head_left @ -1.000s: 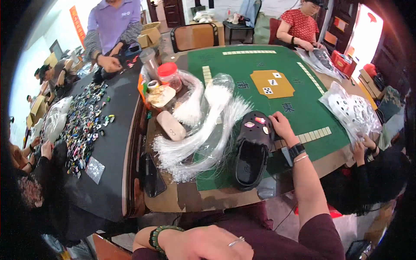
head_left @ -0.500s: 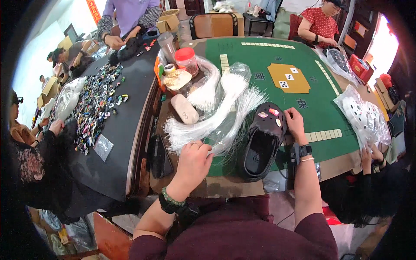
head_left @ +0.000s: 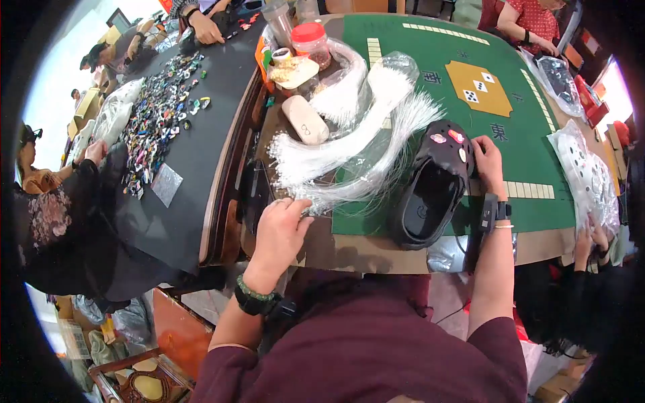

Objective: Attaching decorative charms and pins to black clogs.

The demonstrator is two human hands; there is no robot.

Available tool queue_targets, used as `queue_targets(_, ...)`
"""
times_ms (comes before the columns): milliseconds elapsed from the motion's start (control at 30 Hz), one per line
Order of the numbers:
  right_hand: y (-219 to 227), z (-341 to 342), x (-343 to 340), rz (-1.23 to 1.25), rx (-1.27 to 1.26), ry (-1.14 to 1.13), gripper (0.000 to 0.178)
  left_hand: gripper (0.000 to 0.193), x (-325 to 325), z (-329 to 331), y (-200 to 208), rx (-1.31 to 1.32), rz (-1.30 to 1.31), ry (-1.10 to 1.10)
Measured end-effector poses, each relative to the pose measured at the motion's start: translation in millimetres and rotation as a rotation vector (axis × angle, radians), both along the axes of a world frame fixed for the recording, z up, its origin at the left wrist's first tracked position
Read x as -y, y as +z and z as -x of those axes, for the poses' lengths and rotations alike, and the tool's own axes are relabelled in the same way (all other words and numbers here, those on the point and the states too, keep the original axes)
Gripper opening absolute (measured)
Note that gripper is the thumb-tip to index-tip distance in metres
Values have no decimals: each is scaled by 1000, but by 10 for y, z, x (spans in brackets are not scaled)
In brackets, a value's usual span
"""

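Lying beside right grip (head_left: 488,161), black clog (head_left: 431,191)

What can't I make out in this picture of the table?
In the head view:
Left hand: whether it grips the white strands, hidden by its fingers.
Black clog: underside, hidden beneath it.
Small colourful pieces: exact shapes, too small.
Grey sleeve: wearer's head, cut by upper edge.
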State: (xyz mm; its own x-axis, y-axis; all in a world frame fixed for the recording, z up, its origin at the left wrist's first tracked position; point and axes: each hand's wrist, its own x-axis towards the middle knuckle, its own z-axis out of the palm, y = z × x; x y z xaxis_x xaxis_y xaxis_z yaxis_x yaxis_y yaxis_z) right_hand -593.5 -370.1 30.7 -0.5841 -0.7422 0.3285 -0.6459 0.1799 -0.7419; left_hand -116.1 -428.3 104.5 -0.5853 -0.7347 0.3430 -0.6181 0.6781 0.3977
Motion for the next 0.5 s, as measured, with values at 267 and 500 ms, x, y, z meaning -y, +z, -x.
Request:
queue_targets(267, 24, -11, -26, 3, 33, 11, 21, 18, -101, 181, -166, -36, 11, -142)
queue_targets(500, 29, 13, -18, 6, -32, 10, 20, 6, -2, 194, -283, 141, 79, -73)
